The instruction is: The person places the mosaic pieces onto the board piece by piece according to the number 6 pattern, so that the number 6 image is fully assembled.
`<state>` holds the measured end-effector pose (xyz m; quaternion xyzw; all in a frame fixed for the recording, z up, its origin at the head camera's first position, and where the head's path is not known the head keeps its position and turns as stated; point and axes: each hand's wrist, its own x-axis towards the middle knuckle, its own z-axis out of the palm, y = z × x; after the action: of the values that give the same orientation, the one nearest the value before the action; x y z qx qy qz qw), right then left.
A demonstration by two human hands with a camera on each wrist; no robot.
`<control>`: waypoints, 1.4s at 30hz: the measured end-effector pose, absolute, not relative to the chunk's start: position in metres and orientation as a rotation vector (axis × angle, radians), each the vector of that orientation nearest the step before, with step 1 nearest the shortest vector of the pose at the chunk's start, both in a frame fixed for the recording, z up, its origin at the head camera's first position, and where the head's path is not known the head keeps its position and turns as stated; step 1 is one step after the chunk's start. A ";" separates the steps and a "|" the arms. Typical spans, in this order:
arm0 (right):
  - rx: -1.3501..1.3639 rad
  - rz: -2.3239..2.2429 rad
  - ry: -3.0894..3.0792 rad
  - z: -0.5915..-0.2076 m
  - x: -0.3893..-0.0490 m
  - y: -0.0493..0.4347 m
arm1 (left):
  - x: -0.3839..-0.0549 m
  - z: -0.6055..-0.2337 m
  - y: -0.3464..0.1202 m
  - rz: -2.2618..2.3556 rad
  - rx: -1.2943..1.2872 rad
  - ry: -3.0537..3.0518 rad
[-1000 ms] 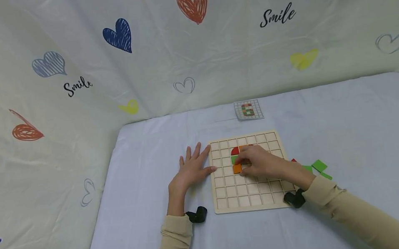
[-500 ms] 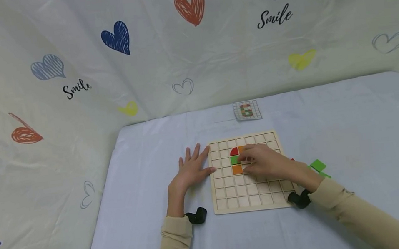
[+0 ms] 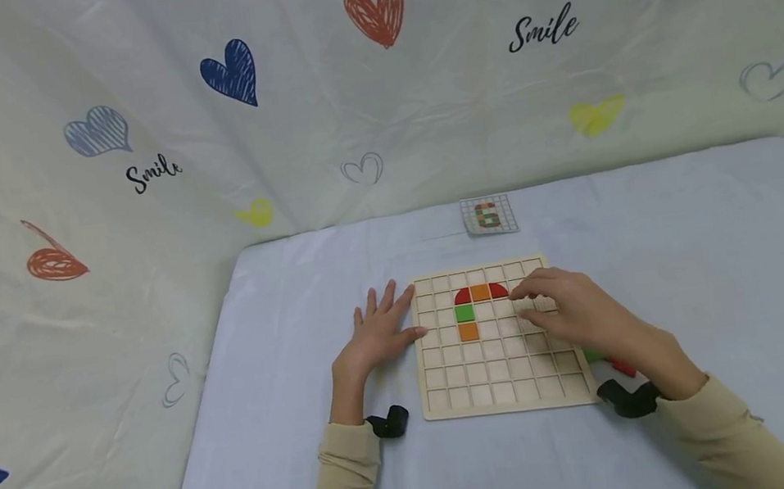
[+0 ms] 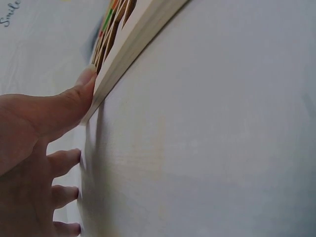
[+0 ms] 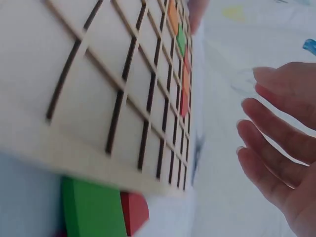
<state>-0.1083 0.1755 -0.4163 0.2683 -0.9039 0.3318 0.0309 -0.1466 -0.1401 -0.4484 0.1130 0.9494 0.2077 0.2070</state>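
A wooden grid board (image 3: 457,398) lies on the white cloth. Set in its cells are a left red rounded tile (image 3: 462,296), an orange tile (image 3: 480,292), a right red rounded tile (image 3: 498,290), a green tile (image 3: 464,313) and a lower orange tile (image 3: 469,332). Fingers spread, my left hand (image 3: 373,342) rests at the board's left edge; in the left wrist view its thumb (image 4: 81,94) touches the rim. My right hand (image 3: 587,314) hovers over the board's right part, fingers loosely bent, and the right wrist view shows nothing between them (image 5: 269,118).
Beside the board's right edge lie loose tiles, among them a green one (image 5: 96,207) and a red one (image 5: 134,212), partly hidden by my right arm in the head view. A small card (image 3: 489,216) with a coloured grid pattern lies behind the board.
My right hand has moved right, away from the coloured tiles, uncovering the top row and the lower orange tile. My left hand stays at the board's edge.
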 end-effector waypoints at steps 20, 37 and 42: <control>0.639 0.831 -3.173 -0.406 -0.119 0.251 | -0.146 -0.452 -0.140 0.554 0.316 2.649; 0.479 0.850 -3.295 -0.427 -0.108 0.280 | -0.144 -0.448 -0.139 0.593 0.309 2.650; 0.507 0.883 -3.293 -0.428 -0.106 0.285 | -0.145 -0.450 -0.138 0.589 0.320 2.656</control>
<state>-0.1056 0.2853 -0.4276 0.1454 -0.9443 0.2533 -0.1518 -0.1445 -0.1381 -0.4504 0.1144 0.9501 0.2107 0.1997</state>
